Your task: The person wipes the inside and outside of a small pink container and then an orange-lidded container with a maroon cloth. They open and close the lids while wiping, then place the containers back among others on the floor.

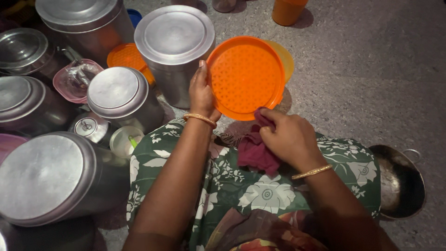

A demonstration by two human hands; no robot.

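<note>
My left hand (202,93) grips the left rim of a round orange plastic lid (245,76) with a dotted surface, held tilted above the floor. A yellow edge of another piece shows behind its right rim. My right hand (288,137) clutches a dark red cloth (254,151) and presses it against the lid's lower edge. Both wrists carry gold bangles. My lap in green floral fabric (241,186) lies below the hands.
Several lidded steel canisters stand at the left, among them a tall steel canister (174,44) next to the lid and a large drum (46,179). A second orange lid (126,56), a pink box (74,80), a steel pan (402,181) at right, an orange cup (288,10).
</note>
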